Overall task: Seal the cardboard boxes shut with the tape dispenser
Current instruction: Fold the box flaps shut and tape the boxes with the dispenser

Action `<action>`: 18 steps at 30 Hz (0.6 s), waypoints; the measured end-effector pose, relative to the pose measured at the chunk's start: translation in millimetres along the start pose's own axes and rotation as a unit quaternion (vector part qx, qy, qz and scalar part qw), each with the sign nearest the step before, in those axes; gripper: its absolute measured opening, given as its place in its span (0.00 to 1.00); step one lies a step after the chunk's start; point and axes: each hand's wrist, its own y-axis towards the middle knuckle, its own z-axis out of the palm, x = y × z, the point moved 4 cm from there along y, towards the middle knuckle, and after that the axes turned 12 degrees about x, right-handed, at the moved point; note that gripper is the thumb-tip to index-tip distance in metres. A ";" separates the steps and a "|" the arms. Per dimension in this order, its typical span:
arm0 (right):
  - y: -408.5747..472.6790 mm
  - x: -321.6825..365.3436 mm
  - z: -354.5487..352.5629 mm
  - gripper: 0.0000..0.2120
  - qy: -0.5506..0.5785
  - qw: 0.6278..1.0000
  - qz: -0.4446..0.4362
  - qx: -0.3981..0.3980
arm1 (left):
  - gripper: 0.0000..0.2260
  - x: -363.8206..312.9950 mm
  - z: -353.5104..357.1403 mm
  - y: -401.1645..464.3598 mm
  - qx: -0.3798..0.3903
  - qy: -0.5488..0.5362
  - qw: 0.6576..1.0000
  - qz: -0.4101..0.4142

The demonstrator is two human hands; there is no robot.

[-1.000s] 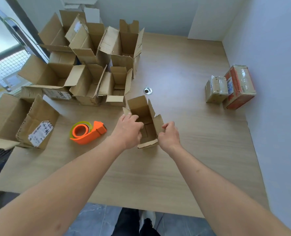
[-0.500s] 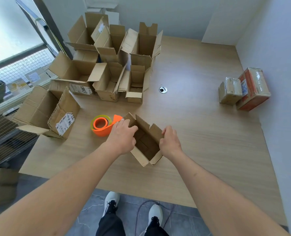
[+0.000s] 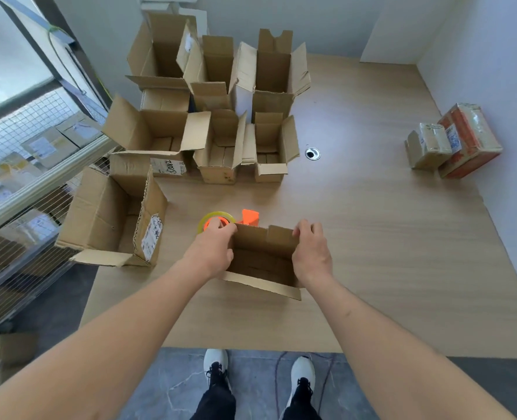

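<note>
2 hands grip the small open box (image 3: 261,262) between them, fingers (image 3: 304,230) curled over its side flaps.

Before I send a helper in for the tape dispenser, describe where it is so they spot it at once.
On the wooden table, look just past the small open box held by both hands. The tape dispenser sits behind its far left corner, the only bright orange thing among brown cardboard.

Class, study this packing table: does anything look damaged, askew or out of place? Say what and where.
The big open box hangs over the table's left edge, one flap torn ragged along its rim. The tape dispenser sits half hidden behind the small box that both hands, left and right, grip. Otherwise nothing stands out.
</note>
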 end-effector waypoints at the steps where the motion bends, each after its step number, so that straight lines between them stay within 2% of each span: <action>1: -1.1 3.5 1.9 0.22 -0.009 1.000 0.003 -0.012 | 0.19 5.6 -0.3 -1.3 -0.001 -0.009 1.000 -0.001; 6: -4.9 4.6 3.0 0.12 -0.020 0.998 0.034 -0.053 | 0.27 13.7 8.0 -7.4 -0.008 -0.053 0.998 0.033; 9: -3.3 -0.2 1.2 0.13 0.037 0.996 0.037 -0.065 | 0.31 8.5 11.4 -13.5 -0.012 -0.081 0.995 0.053; 14: -6.8 -7.6 6.4 0.20 0.123 0.991 -0.032 -0.045 | 0.27 1.3 24.9 -21.4 0.016 -0.126 0.990 0.065; 16: -8.1 -10.7 8.5 0.27 0.137 0.989 -0.043 -0.025 | 0.20 1.2 29.2 -22.7 0.014 -0.118 0.991 0.065; 18: -9.3 -13.7 9.2 0.30 0.138 0.989 -0.047 -0.011 | 0.12 -0.3 31.5 -24.8 0.009 -0.107 0.991 0.078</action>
